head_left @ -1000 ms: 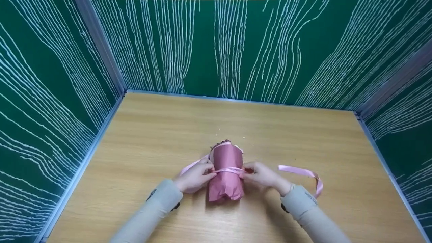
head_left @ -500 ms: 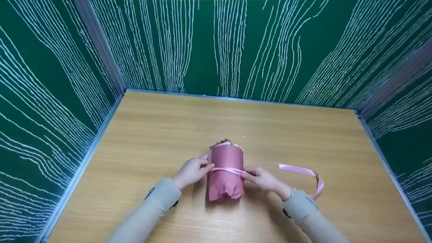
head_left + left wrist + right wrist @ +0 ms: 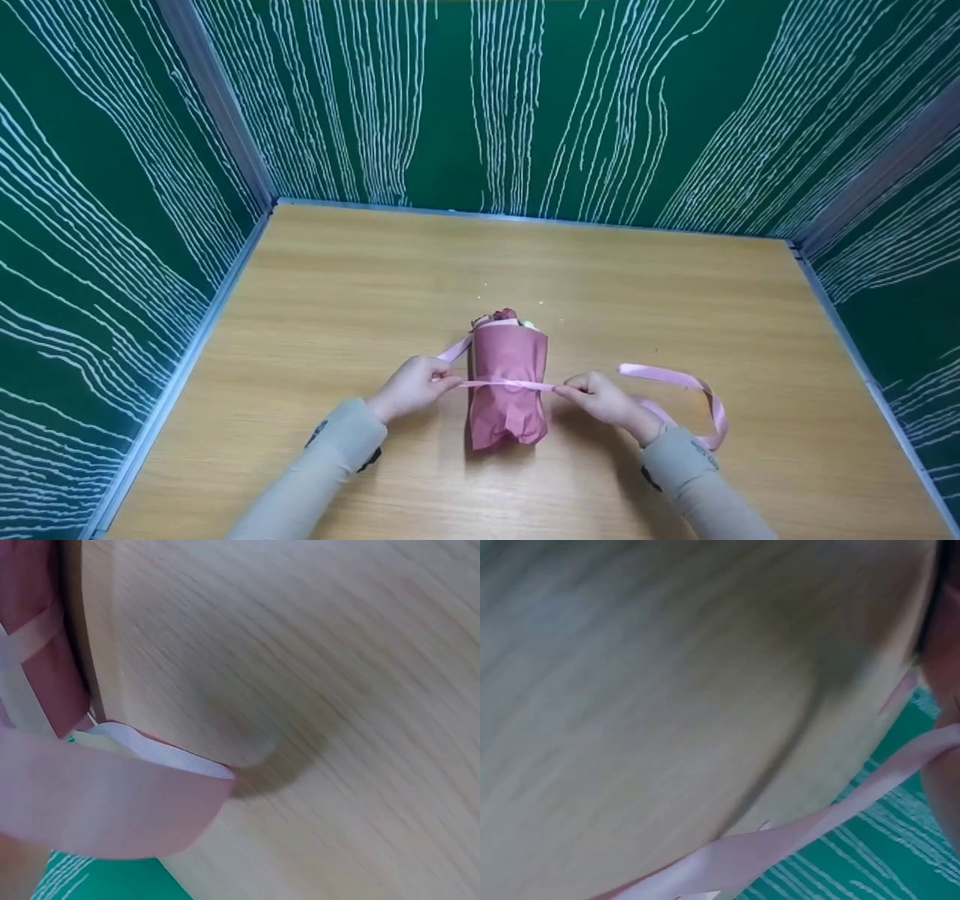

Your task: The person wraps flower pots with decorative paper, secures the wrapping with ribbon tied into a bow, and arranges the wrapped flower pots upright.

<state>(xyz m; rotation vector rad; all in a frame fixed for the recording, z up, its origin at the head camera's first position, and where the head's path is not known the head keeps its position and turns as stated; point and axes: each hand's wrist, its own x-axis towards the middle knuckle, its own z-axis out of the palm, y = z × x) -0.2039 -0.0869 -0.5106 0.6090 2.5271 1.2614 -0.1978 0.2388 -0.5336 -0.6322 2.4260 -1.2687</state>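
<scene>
A small flower bouquet wrapped in dusky pink paper (image 3: 511, 352) lies on the table, its dark red flower heads (image 3: 505, 314) showing at the far end. Around its middle runs a pink ribbon (image 3: 511, 383), drawn straight out to both sides and crossed at the front. On the left, my left hand (image 3: 412, 386) pinches one ribbon end between thumb and fingers. My right hand (image 3: 600, 397) pinches the other end, just right of the paper. In the left wrist view a broad loop of ribbon (image 3: 112, 795) hangs close to the camera, beside the wrapped paper (image 3: 45, 645).
A loose tail of ribbon (image 3: 675, 380) curls on the wooden table (image 3: 360, 292) to the right. Tiny pale scraps (image 3: 541, 303) lie beyond the bouquet. Green walls with white wavy lines (image 3: 442, 112) enclose the table at the back and sides.
My hands have moved apart, left and right, pulling the ribbon taut across the bouquet. The paper is cinched in at the ribbon, and the bouquet has shifted slightly right.
</scene>
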